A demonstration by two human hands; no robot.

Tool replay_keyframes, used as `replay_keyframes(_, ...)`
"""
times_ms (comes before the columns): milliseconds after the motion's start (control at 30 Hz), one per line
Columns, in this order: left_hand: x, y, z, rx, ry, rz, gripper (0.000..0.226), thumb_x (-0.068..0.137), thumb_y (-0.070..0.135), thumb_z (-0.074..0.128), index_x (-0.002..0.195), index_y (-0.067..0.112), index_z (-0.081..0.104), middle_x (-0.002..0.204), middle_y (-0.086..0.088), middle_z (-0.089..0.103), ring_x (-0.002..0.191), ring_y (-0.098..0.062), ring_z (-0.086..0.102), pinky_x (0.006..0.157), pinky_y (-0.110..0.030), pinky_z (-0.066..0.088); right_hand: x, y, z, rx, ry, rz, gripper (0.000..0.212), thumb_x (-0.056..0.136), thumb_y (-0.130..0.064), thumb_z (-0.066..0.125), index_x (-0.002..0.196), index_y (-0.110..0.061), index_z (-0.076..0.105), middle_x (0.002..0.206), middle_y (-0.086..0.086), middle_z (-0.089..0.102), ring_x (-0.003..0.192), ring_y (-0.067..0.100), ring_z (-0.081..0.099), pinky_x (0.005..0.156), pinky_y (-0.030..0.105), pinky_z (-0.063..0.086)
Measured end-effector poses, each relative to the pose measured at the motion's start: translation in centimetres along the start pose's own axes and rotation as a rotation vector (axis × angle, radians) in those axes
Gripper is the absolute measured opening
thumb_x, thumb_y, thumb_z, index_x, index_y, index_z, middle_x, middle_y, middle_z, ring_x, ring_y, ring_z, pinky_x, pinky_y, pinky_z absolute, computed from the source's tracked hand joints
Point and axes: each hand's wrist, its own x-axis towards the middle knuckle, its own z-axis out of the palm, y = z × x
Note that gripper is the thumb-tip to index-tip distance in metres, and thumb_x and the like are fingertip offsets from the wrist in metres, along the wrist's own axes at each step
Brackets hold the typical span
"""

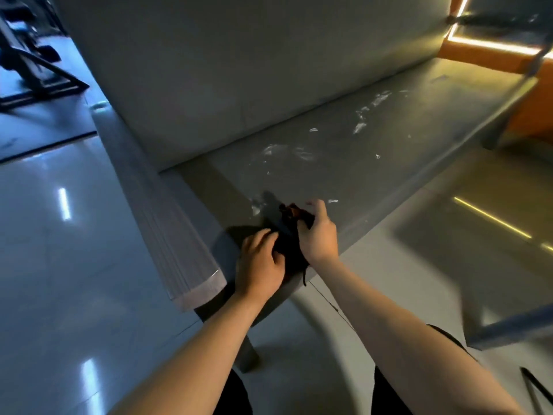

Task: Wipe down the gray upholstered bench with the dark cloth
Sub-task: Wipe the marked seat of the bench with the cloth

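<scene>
Gripped between curled left hand (259,259) and right hand (319,235) on gray bench (374,175): dark cloth (288,249), likely soft, light, best held wadded.

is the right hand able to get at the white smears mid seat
Probably yes: the right hand grips the dark cloth, and only bare bench lies between it and the white smears.
</scene>
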Motion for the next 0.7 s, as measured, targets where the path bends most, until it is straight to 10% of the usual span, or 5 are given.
replay_keyframes(100, -0.2, -0.7, -1.4, 0.122, 0.027, -0.241, 0.060, 0.104, 0.035, 0.045, 0.158, 0.024, 0.025, 0.168, -0.005, 0.012, 0.153, -0.031, 0.005, 0.122, -0.045, 0.008, 2.2, -0.2, 0.7, -0.098, -0.067, 0.073, 0.020, 0.097, -0.009, 0.050, 0.115, -0.019, 0.048, 0.110, 0.009, 0.067, 0.100, 0.036, 0.063, 0.081, 0.047, 0.053)
replay_keyframes(300, 0.4, 0.8, -1.3, -0.013, 0.101, -0.430, 0.057, 0.106, 0.022, 0.041, 0.158, 0.010, 0.022, 0.166, -0.014, 0.011, 0.152, -0.032, 0.007, 0.116, -0.033, 0.001, 2.0, -0.8, 4.9, -0.349, -0.697, -0.531, 0.037, 0.094, -0.005, 0.057, 0.128, -0.013, 0.067, 0.133, 0.007, 0.064, 0.126, 0.024, 0.056, 0.109, 0.036, 0.042)
replay_keyframes(400, 1.1, -0.1, -1.2, 0.137, 0.059, -0.381, 0.055, 0.107, 0.031, 0.037, 0.159, 0.019, 0.023, 0.168, -0.008, 0.007, 0.151, -0.033, 0.005, 0.117, -0.039, 0.006, 4.6, 0.8, 5.3, -0.455, -0.717, -0.631, 0.042, 0.095, -0.008, 0.057, 0.136, -0.015, 0.063, 0.142, 0.007, 0.059, 0.134, 0.024, 0.052, 0.111, 0.040, 0.042)
replay_keyframes(533, 1.8, -2.1, 1.0, 0.282, 0.151, -0.303, 0.052, 0.092, 0.036, 0.047, 0.139, 0.017, 0.059, 0.150, -0.018, 0.048, 0.125, -0.044, 0.045, 0.099, -0.057, 0.039, 9.0, 2.2, 4.4, -0.655, -0.615, -0.425, 0.062, 0.092, -0.001, 0.054, 0.150, -0.021, 0.048, 0.161, 0.001, 0.036, 0.148, 0.023, 0.035, 0.118, 0.039, 0.034)
replay_keyframes(700, 1.9, -2.4, 1.8, 0.336, 0.097, -0.310, 0.056, 0.092, 0.037, 0.035, 0.137, 0.015, 0.061, 0.148, -0.020, 0.050, 0.119, -0.045, 0.048, 0.096, -0.056, 0.035, 9.7, 0.9, 4.9, -0.505, -0.417, -0.152, 0.060, 0.093, 0.003, 0.048, 0.148, -0.020, 0.050, 0.156, 0.005, 0.045, 0.143, 0.026, 0.041, 0.117, 0.034, 0.032)
